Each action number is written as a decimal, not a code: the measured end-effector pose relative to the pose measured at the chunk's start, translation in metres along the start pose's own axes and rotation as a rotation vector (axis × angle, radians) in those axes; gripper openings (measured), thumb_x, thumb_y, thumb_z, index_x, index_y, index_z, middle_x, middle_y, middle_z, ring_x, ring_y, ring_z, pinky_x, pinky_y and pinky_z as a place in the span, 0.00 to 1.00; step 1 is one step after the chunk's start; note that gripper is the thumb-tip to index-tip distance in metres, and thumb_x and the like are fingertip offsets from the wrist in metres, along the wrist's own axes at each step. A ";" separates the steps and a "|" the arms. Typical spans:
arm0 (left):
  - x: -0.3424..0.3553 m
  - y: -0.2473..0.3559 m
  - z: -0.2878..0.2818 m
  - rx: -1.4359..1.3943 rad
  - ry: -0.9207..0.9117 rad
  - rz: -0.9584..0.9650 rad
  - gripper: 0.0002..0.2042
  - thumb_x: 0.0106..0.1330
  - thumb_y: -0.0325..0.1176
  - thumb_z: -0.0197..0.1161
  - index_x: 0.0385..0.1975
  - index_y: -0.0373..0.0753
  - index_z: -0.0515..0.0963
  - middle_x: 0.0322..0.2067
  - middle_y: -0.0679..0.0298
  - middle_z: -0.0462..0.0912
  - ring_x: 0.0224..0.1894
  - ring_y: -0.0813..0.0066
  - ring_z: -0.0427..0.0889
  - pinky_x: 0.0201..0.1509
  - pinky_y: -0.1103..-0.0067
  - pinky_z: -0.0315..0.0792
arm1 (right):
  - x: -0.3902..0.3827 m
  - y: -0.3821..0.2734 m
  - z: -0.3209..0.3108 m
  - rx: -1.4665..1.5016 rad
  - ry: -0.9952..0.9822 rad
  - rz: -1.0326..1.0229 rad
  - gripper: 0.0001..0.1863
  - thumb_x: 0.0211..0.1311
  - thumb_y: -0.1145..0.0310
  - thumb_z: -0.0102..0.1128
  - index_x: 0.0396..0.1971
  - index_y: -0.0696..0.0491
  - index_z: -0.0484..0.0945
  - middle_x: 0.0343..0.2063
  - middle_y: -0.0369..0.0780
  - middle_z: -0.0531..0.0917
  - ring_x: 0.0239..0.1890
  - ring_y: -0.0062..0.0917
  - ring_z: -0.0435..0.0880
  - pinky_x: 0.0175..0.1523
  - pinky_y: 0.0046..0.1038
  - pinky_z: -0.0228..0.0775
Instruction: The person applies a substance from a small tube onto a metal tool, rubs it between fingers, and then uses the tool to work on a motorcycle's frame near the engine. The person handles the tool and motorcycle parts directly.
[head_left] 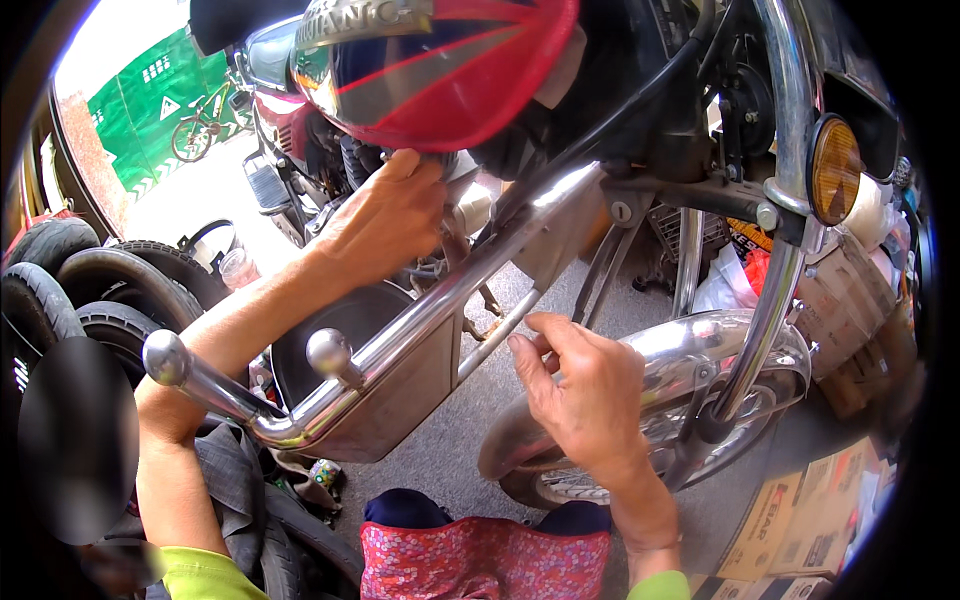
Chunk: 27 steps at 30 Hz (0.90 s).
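A motorcycle with a red and dark fuel tank stands in front of me. My left hand reaches up beneath the tank's lower edge, its fingers closed together; what they grip is hidden there. Below that arm, a chrome crash bar with ball ends slants across, a grey metal panel fixed under it. My right hand hovers between a thin lower bar and the front wheel's chrome mudguard. Its thumb and forefinger are apart, the other fingers curled, with nothing visible in them.
Several black tyres are heaped at the left. An amber round reflector sits by the chrome fork at the right. Cardboard boxes lie at lower right. A bicycle stands by a green barrier outside.
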<state>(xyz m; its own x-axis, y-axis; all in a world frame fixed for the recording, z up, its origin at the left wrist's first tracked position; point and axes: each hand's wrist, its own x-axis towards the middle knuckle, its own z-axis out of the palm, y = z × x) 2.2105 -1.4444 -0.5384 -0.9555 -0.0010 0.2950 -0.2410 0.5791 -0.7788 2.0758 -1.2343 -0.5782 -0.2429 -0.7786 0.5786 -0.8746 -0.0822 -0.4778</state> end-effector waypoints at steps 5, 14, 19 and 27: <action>-0.008 0.000 0.003 -0.027 -0.021 -0.042 0.06 0.45 0.34 0.61 0.22 0.41 0.80 0.26 0.70 0.75 0.41 0.73 0.71 0.44 0.76 0.62 | 0.015 -0.005 0.022 0.220 0.242 -0.246 0.11 0.54 0.74 0.66 0.37 0.59 0.80 0.23 0.42 0.84 0.24 0.31 0.84 0.30 0.30 0.75; -0.063 -0.020 0.025 -0.175 -0.005 -0.206 0.07 0.48 0.32 0.61 0.25 0.37 0.77 0.26 0.65 0.74 0.37 0.71 0.75 0.34 0.75 0.68 | 0.038 -0.010 0.063 0.434 0.382 -0.386 0.15 0.49 0.82 0.65 0.40 0.61 0.80 0.27 0.42 0.84 0.31 0.30 0.83 0.39 0.28 0.75; -0.056 -0.021 0.003 -0.207 0.071 -0.155 0.07 0.46 0.33 0.61 0.24 0.38 0.77 0.24 0.67 0.71 0.35 0.73 0.71 0.42 0.75 0.63 | 0.035 -0.004 0.068 0.401 0.386 -0.401 0.19 0.46 0.82 0.67 0.42 0.61 0.79 0.28 0.41 0.85 0.34 0.31 0.82 0.44 0.32 0.74; -0.049 -0.014 -0.020 -0.225 0.063 -0.129 0.07 0.41 0.32 0.63 0.20 0.39 0.80 0.24 0.69 0.74 0.33 0.75 0.75 0.35 0.76 0.68 | 0.069 -0.016 0.068 0.223 0.269 -0.333 0.20 0.49 0.74 0.68 0.44 0.57 0.75 0.26 0.42 0.83 0.32 0.35 0.83 0.33 0.36 0.72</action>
<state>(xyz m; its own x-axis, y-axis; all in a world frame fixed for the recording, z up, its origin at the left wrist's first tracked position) 2.2642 -1.4365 -0.5312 -0.9051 -0.0397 0.4234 -0.3097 0.7439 -0.5923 2.1014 -1.3289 -0.5752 -0.0905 -0.5014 0.8605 -0.8189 -0.4543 -0.3508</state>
